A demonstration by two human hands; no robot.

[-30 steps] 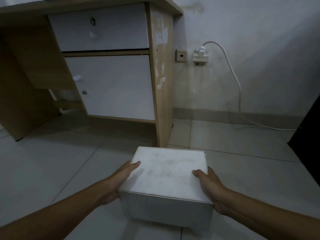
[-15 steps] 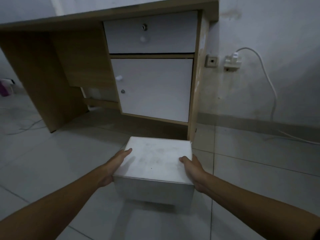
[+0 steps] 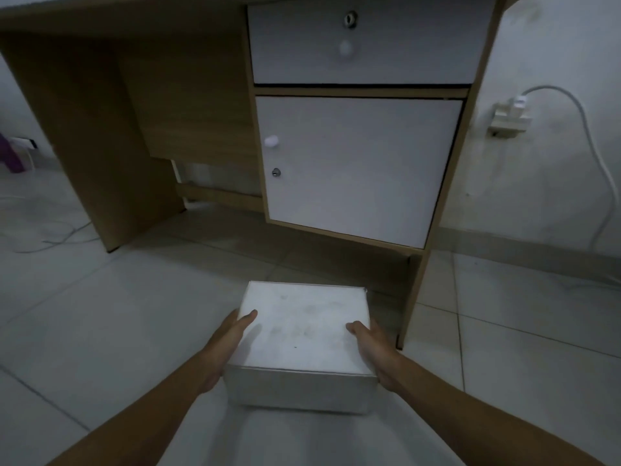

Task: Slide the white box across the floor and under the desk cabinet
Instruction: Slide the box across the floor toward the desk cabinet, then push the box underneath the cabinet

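Note:
The white box (image 3: pixel 302 334) rests flat on the tiled floor, just in front of the wooden desk's cabinet. My left hand (image 3: pixel 228 344) presses its left side, thumb on the lid. On the opposite side my right hand (image 3: pixel 373 351) clasps the box the same way. The cabinet (image 3: pixel 359 166) has a white door below a white drawer (image 3: pixel 363 45). A dark gap (image 3: pixel 336 253) runs between the cabinet's bottom and the floor, directly beyond the box.
The cabinet's right side panel (image 3: pixel 416 290) reaches the floor close to the box's right edge. A wall socket (image 3: pixel 509 119) with a white cable (image 3: pixel 601 169) is at the right. The desk's left leg panel (image 3: pixel 87 146) and loose cables (image 3: pixel 43 237) lie left.
The box has slid leftward and closer to the cabinet front, both hands staying on its sides. The view has shifted right-to-left, so the cabinet now sits straight ahead.

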